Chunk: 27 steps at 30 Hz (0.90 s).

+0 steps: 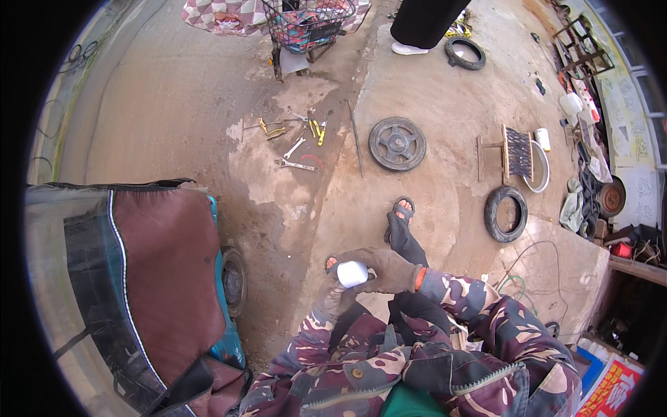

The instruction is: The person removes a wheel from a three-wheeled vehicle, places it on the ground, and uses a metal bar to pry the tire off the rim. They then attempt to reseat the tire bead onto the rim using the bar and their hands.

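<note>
A white cylinder [352,274], one round end turned up toward the head, sits between the two hands in front of the person's waist; take it as the centre of the clock. It may be a cup, a small can or a roll: the bright end is too washed out to tell.

The left hand [331,297] is curled against it from seven o'clock, supporting its lower side. The right hand [392,270], in a grey-brown glove, closes on it from three o'clock, fingers bent and thumb side against the wall. So neither hand is spread; the white piece is pinched between them. To hold it well, I would let the left palm carry the weight and the right fingers do the fine turning, pressing lightly, since thick glove cloth likely dulls the feel. The round end is best left level and uncovered, where the eyes can check it.

Farther out, one sandalled foot [402,208] stands toward one o'clock. A spoked wheel [397,144] lies beyond it, nearer twelve, and pliers [274,131] and wrenches [294,148] are scattered at eleven. Past two o'clock lies a loose tyre [490,214], just below a woven stool [517,153]. At nine stands a vehicle with a maroon cover [167,264], its wheel low at its side.
</note>
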### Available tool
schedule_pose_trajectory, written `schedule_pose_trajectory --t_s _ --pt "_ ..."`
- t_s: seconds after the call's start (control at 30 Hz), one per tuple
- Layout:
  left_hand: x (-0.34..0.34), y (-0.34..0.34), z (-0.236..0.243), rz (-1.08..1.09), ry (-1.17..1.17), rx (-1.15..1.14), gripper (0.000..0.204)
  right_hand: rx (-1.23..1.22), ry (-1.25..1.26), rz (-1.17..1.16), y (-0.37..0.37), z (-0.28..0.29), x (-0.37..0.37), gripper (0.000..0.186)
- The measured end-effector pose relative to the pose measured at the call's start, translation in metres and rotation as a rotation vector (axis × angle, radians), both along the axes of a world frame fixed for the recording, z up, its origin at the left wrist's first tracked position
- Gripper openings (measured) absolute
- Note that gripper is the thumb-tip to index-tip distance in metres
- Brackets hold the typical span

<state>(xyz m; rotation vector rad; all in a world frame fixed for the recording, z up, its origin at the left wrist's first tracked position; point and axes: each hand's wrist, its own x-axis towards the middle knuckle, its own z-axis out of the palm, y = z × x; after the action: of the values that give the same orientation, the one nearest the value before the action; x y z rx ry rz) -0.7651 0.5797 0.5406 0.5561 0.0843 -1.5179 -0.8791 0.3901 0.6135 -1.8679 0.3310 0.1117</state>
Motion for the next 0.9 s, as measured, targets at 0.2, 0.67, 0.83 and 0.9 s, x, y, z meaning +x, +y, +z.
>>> schedule_pose_trajectory --t_s 0.2,0.67,0.83,0.9 --pt "0.009 -0.067 -0.111 0.437 -0.259 0.39 0.03 0.13 0.034 0.066 -0.111 -0.149 0.05 0.08" --pt "0.132 -0.149 -0.412 -0.097 -0.733 0.682 0.029 -0.432 0.484 0.438 -0.231 -0.689 0.203 0.075" --pt "0.139 -0.16 -0.4 -0.241 -0.929 0.647 0.031 -0.267 0.61 0.452 -0.257 -0.737 0.278 0.071" --pt "0.146 -0.173 -0.4 -0.311 -1.116 0.677 0.031 -0.639 0.444 0.555 -0.277 -0.703 0.29 0.079"
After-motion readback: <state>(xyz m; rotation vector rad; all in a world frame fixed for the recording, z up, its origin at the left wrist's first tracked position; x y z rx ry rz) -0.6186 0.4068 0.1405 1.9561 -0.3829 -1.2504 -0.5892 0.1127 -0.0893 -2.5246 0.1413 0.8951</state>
